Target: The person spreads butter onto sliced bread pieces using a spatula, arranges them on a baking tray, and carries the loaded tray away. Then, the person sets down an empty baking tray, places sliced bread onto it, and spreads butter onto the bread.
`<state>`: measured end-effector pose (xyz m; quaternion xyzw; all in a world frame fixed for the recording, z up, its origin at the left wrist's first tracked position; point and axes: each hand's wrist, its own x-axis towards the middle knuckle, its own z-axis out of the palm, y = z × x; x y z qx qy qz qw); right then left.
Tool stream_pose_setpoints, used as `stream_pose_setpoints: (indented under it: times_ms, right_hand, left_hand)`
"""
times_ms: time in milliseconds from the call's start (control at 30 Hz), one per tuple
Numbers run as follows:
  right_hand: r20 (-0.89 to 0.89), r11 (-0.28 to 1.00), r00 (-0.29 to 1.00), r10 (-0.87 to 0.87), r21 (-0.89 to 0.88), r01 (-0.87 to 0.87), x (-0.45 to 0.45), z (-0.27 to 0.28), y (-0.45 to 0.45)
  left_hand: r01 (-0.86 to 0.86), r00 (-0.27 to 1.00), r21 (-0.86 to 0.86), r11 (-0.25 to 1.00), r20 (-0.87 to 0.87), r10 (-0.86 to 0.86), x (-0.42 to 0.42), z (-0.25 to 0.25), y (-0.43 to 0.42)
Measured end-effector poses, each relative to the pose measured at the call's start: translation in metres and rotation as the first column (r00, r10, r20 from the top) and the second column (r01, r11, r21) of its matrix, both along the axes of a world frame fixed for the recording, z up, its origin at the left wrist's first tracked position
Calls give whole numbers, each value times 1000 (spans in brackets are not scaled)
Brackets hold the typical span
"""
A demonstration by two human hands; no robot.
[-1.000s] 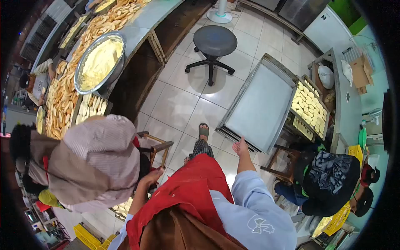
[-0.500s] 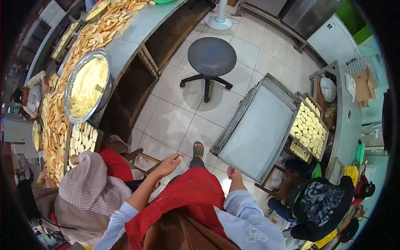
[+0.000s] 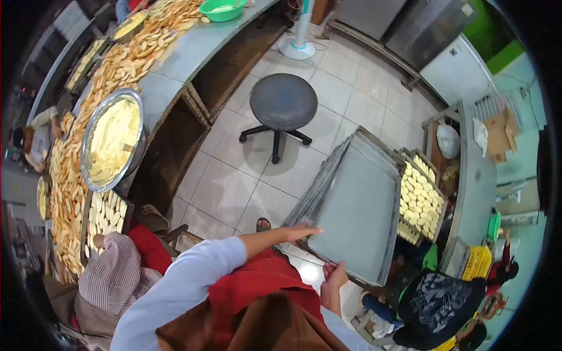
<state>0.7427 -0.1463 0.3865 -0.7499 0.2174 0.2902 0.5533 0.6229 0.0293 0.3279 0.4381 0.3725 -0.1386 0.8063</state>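
A stack of large flat metal trays [image 3: 363,199] stands on the floor in front of me, its top tray bare. My left hand [image 3: 300,233] reaches across to the stack's near left corner, fingers stretched out and nothing held. By the near edge of the top tray is my right hand [image 3: 333,276], its fingers curled at the rim; whether they grip it is hard to make out. Right of the stack sits a tray of pale oval slices [image 3: 420,199].
A black stool [image 3: 284,102] stands ahead on the tiles. At left, a long table [image 3: 175,64] bears bread slices and a bowl of cream [image 3: 114,140]. One person [image 3: 111,281] sits close at left, another [image 3: 436,301] at right. A fan stand [image 3: 298,47] is farther off.
Both hands have come to the near side of the tray stack, the left swinging forward and right across my body. The stack now appears nearer, and the stool lower in view.
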Motion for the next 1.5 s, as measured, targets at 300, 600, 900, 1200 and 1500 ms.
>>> stream_pose_setpoints:
  times_ms: [300, 600, 900, 1200, 1500]
  right_hand:
    - [16, 897, 992, -125, 429, 106, -5, 73, -9]
    - [121, 709, 968, -222, 702, 75, 84, 172, 8]
    - [264, 922, 955, -136, 387, 24, 192, 150, 5]
    - [458, 984, 881, -122, 174, 46, 248, 189, 30]
    - [489, 964, 872, -28, 245, -106, 233, 280, 25]
  left_hand:
    - [-348, 931, -184, 919, 52, 362, 62, 62, 0]
    - [-265, 946, -342, 902, 90, 312, 78, 141, 59]
    - [-226, 967, -162, 961, -156, 201, 86, 155, 82]
    - [-389, 891, -583, 714, -41, 452, 111, 168, 102]
    - [-302, 928, -603, 738, -11, 371, 70, 267, 107]
